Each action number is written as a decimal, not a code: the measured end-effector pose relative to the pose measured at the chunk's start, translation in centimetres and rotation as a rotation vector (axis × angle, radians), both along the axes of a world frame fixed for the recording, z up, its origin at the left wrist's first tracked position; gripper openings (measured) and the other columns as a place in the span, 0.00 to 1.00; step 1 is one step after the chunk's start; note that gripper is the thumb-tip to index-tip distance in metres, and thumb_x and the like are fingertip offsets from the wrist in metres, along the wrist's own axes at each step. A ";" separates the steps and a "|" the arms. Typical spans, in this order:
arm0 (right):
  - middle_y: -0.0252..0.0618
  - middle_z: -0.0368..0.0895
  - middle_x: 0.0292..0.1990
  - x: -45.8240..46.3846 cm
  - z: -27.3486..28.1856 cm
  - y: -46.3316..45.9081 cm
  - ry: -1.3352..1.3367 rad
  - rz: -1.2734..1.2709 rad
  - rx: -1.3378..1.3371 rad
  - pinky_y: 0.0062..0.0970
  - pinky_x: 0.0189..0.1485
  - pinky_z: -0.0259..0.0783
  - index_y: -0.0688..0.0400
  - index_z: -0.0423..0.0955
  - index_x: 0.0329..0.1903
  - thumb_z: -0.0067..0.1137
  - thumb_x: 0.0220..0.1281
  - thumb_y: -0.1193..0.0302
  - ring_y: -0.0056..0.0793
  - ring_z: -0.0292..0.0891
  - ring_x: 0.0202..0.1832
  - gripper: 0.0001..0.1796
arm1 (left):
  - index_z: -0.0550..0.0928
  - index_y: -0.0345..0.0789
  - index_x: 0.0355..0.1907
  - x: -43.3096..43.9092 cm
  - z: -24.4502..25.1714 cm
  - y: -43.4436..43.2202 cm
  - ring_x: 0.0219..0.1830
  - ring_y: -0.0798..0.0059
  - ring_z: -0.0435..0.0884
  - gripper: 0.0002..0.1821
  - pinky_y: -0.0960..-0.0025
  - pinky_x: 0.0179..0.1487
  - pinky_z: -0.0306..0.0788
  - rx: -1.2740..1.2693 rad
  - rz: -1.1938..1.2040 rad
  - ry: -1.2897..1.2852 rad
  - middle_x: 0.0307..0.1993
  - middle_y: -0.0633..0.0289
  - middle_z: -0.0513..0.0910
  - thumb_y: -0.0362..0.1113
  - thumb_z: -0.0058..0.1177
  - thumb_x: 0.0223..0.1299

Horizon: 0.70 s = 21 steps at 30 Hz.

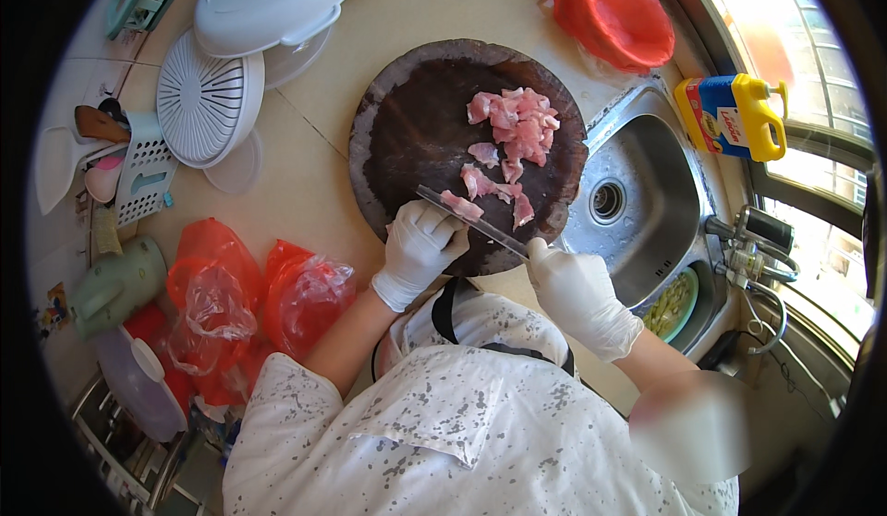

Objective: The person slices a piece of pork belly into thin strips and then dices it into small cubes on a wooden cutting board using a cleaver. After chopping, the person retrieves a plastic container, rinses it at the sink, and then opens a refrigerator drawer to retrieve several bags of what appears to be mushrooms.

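Note:
On a round, dark wooden chopping block (409, 128) lies a pile of pale pink raw meat pieces (520, 124), with several looser pieces below it. My right hand (572, 287), in a white glove, grips the handle of a knife (485, 228) whose blade points up and left across the block's near part. One meat slice (462, 206) lies against the far side of the blade. My left hand (424, 242), also gloved, rests with curled fingers at the block's near edge, close beside the blade. A bit of meat shows at its left side; what its fingers hold is mostly hidden.
To the right is a steel sink (651, 190) with a green basin (687, 308) of green food. A red bag-lined bowl (617, 20) and a yellow detergent jug (734, 117) stand near it. Left are a white strainer basket (208, 107), red plastic bags (218, 294) and a green pitcher (121, 287).

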State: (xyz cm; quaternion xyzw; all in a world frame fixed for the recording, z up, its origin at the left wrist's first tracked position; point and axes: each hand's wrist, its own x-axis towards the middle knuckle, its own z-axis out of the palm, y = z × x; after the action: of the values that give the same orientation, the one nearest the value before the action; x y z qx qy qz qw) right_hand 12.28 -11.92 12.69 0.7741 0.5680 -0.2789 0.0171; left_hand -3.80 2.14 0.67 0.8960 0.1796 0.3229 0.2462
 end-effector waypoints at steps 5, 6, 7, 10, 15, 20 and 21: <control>0.41 0.75 0.17 0.4 -0.1 0.5 -0.016 0.035 -0.010 0.40 0.20 0.70 0.58 0.66 0.35 0.52 0.59 0.75 0.42 0.76 0.17 0.05 | 0.81 0.40 0.34 -0.1 -0.6 0.1 0.43 0.59 0.80 0.16 0.57 0.49 0.74 -0.034 -0.075 0.038 0.42 0.65 0.83 0.26 0.66 0.37; 0.40 0.75 0.17 0.4 -0.1 0.6 -0.032 0.056 -0.023 0.40 0.19 0.70 0.58 0.66 0.34 0.52 0.58 0.75 0.41 0.76 0.17 0.05 | 0.81 0.40 0.34 0.1 -0.4 0.3 0.44 0.59 0.80 0.16 0.58 0.50 0.74 -0.039 -0.083 0.028 0.42 0.66 0.83 0.26 0.66 0.37; 0.40 0.75 0.17 0.4 -0.1 0.8 -0.048 0.077 -0.036 0.39 0.19 0.70 0.58 0.66 0.34 0.52 0.58 0.75 0.40 0.76 0.17 0.05 | 0.82 0.40 0.35 0.2 -0.3 0.3 0.45 0.59 0.80 0.16 0.58 0.50 0.75 -0.045 -0.090 0.017 0.43 0.67 0.83 0.26 0.65 0.38; 0.39 0.77 0.17 0.5 -0.1 1.4 -0.074 0.120 -0.010 0.33 0.19 0.72 0.58 0.67 0.32 0.55 0.54 0.76 0.35 0.79 0.18 0.05 | 0.83 0.39 0.38 0.2 0.0 0.0 0.47 0.60 0.81 0.17 0.59 0.51 0.75 -0.066 -0.034 0.030 0.45 0.68 0.84 0.27 0.65 0.39; 0.38 0.78 0.17 -0.3 -2.4 3.0 -0.127 0.181 0.048 0.31 0.19 0.73 0.58 0.68 0.31 0.56 0.52 0.76 0.33 0.79 0.17 0.06 | 0.82 0.36 0.39 0.0 0.0 0.4 0.46 0.61 0.80 0.15 0.60 0.52 0.75 -0.140 -0.113 0.060 0.46 0.64 0.84 0.27 0.64 0.44; 0.41 0.80 0.19 -1.0 -4.4 5.9 0.019 0.110 0.173 0.33 0.22 0.75 0.60 0.70 0.33 0.56 0.52 0.76 0.37 0.81 0.20 0.05 | 0.81 0.36 0.33 0.0 0.3 0.2 0.43 0.60 0.80 0.13 0.60 0.48 0.76 -0.051 -0.099 0.032 0.40 0.61 0.83 0.28 0.65 0.41; 0.41 0.80 0.19 -0.8 -4.5 6.0 0.028 0.117 0.180 0.34 0.22 0.76 0.60 0.70 0.33 0.55 0.53 0.76 0.38 0.82 0.20 0.05 | 0.81 0.36 0.32 0.1 0.1 0.2 0.42 0.60 0.80 0.12 0.61 0.47 0.76 -0.063 -0.091 0.017 0.38 0.62 0.82 0.28 0.65 0.40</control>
State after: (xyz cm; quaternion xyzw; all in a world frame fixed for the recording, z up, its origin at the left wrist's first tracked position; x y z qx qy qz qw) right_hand 11.46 -5.94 8.23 0.7340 0.6353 -0.2359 -0.0443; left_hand -3.73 2.35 0.78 0.8977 0.1509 0.2979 0.2874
